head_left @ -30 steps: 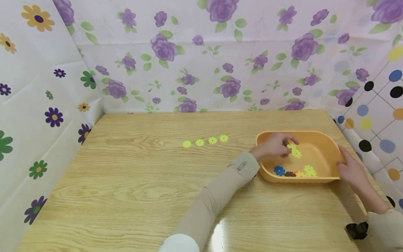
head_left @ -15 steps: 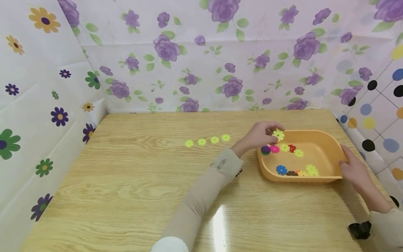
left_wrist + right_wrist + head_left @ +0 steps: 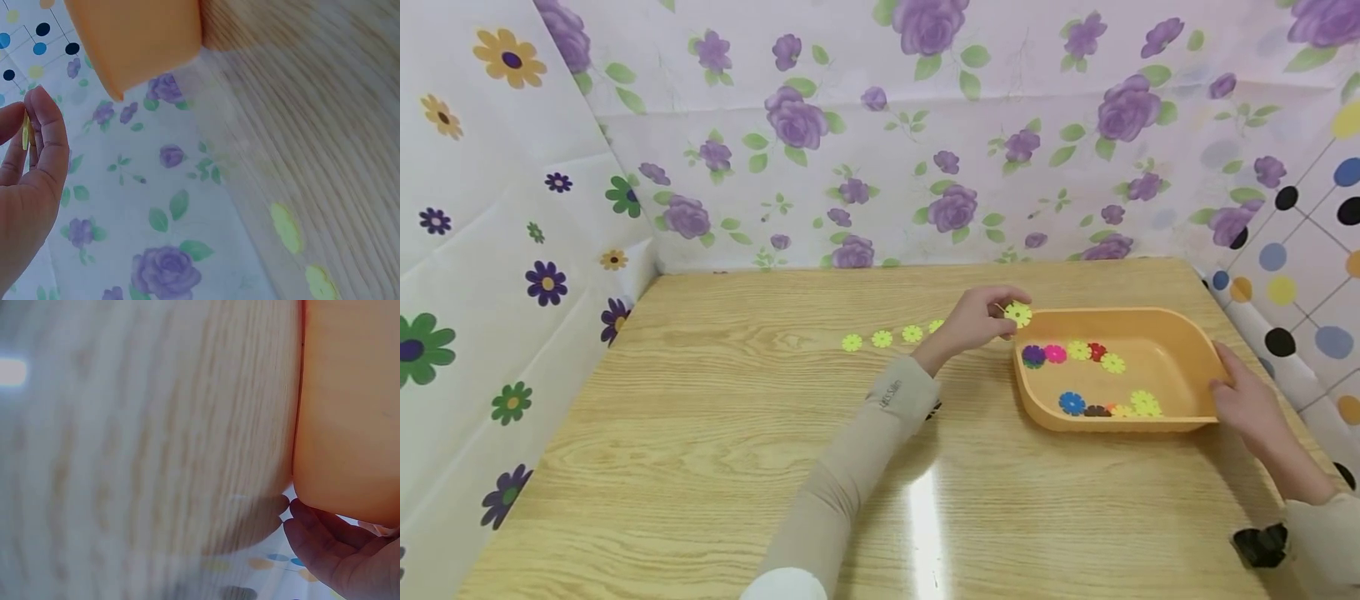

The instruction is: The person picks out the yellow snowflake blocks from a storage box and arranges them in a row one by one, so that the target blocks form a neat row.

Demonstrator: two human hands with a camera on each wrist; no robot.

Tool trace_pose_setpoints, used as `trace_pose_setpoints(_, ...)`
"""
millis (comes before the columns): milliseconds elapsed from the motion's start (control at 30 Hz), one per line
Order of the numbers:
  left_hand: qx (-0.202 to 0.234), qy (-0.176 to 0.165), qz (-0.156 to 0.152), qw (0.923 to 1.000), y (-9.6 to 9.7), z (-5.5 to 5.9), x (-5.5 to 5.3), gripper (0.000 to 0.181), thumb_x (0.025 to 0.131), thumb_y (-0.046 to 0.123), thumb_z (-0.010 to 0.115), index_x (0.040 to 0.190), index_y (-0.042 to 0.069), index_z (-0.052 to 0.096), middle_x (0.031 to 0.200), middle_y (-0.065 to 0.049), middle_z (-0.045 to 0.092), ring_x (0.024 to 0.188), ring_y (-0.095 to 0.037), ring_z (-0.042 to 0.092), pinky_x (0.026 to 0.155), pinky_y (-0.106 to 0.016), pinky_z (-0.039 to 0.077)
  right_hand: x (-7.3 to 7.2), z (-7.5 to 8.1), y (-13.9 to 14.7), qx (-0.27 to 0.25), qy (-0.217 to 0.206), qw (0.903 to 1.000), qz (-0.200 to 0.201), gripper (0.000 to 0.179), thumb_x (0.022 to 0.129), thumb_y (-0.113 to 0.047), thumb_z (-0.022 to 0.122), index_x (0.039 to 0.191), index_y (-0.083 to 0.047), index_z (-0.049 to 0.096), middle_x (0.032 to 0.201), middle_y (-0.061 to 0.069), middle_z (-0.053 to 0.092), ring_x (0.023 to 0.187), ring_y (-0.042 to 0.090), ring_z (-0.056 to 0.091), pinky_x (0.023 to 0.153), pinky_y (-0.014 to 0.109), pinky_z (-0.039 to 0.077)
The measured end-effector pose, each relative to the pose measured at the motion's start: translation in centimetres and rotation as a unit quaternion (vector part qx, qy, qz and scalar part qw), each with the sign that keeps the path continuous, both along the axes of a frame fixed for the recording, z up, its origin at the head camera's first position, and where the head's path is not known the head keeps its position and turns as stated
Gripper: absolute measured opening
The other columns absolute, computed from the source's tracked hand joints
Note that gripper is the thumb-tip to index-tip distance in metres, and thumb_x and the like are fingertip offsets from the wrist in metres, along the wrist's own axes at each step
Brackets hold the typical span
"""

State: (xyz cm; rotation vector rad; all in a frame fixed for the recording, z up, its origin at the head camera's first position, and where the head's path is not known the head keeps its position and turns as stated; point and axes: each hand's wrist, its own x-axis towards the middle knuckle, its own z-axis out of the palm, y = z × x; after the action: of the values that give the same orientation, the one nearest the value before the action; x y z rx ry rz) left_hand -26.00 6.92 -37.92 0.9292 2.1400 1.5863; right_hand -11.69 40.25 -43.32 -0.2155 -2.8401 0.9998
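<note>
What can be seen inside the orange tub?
Inside the orange tub lie flower pieces: purple, pink, red, blue, brown, orange and several yellow ones. The purple one partly covers a green piece. The near wall hides whatever lies directly behind it.

A: How does the tabletop [image 3: 685, 467] look to you?
B: Wood-grained, smooth and glossy, with a bright white reflection [image 3: 927, 533] on it.
A: The orange tub [image 3: 1165, 387]?
B: Smooth plastic, with a soft sheen inside.
A: And the yellow-green disc [image 3: 1018, 314]?
B: Thin plastic, by its look.
A: The left sleeve [image 3: 827, 492]?
B: Matt cloth, softly wrinkled.
A: The rose-printed wall sheet [image 3: 880, 150]?
B: Creased; plastic or cloth, I can't tell.
</note>
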Motion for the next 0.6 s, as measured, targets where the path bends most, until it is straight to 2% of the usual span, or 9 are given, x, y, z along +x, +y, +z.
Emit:
trace_pose_setpoints(100, -0.006, 0.003, 0.011, 0.9999, -0.9, -0.1, -0.5, 0.035, 0.081, -0.008, 0.059, 0.114, 0.004, 0.060, 0.101, -0.007, 0.057, 0.072, -0.022, 0.062, 0.062, -0.026, 0.052, -0.1, 0.0, 0.1, 0.001, 0.001, 1.0000, 0.003, 0.055, 0.092, -0.006, 0.029, 0.142, 0.005, 0.011, 0.128, 0.046, 0.023, 0.112, 0.062, 0.025, 0.086, 0.067, 0.023)
trace_pose_setpoints(233, -0.020, -0.004, 0.021, 0.9996, -2.3, 1.3, 0.1, 0.035, 0.082, -0.010, 0.057, 0.116, 0.001, 0.059, 0.108, -0.012, 0.057, 0.077, -0.028, 0.062, 0.063, -0.025, 0.052, -0.2, 0.1, 0.2, 0.006, -0.001, 1.0000, 0.005, 0.054, 0.092, -0.006, 0.029, 0.142, 0.006, 0.012, 0.126, 0.047, 0.024, 0.110, 0.063, 0.027, 0.084, 0.067, 0.025)
trace_pose_setpoints(300, -0.030, -0.004, 0.023, 0.9993, -3.0, 1.6, 0.1, 0.036, 0.082, -0.010, 0.056, 0.117, 0.000, 0.058, 0.112, -0.014, 0.057, 0.077, -0.027, 0.061, 0.064, -0.025, 0.051, -0.2, 0.1, 0.3, 0.008, -0.001, 1.0000, 0.005, 0.055, 0.092, -0.007, 0.029, 0.142, 0.005, 0.012, 0.126, 0.047, 0.025, 0.109, 0.063, 0.028, 0.083, 0.067, 0.025)
trace_pose_setpoints(333, -0.031, -0.004, 0.022, 0.9993, -3.3, 1.5, 0.0, 0.036, 0.083, -0.010, 0.056, 0.118, -0.001, 0.057, 0.113, -0.015, 0.056, 0.078, -0.028, 0.060, 0.064, -0.025, 0.051, -0.2, 0.1, 0.3, 0.008, 0.000, 1.0000, 0.005, 0.055, 0.092, -0.007, 0.028, 0.142, 0.005, 0.012, 0.125, 0.047, 0.026, 0.108, 0.063, 0.028, 0.083, 0.067, 0.025)
trace_pose_setpoints(467, -0.035, -0.002, 0.023, 0.9991, -4.0, -0.2, -1.4, 0.037, 0.083, -0.008, 0.057, 0.119, 0.002, 0.057, 0.115, -0.014, 0.055, 0.078, -0.026, 0.060, 0.066, -0.026, 0.051, -0.2, 0.0, 0.4, 0.007, -0.003, 1.0000, 0.004, 0.054, 0.092, -0.008, 0.028, 0.142, 0.005, 0.011, 0.126, 0.047, 0.025, 0.109, 0.063, 0.027, 0.084, 0.067, 0.025)
trace_pose_setpoints(600, -0.032, 0.001, 0.033, 0.9989, -5.0, -0.7, -1.8, 0.038, 0.082, -0.008, 0.057, 0.118, 0.002, 0.058, 0.110, -0.014, 0.055, 0.076, -0.025, 0.060, 0.069, -0.033, 0.052, -0.1, 0.0, 0.3, 0.001, -0.009, 1.0000, 0.002, 0.054, 0.093, -0.009, 0.028, 0.143, 0.005, 0.010, 0.127, 0.047, 0.024, 0.110, 0.063, 0.026, 0.085, 0.068, 0.024)
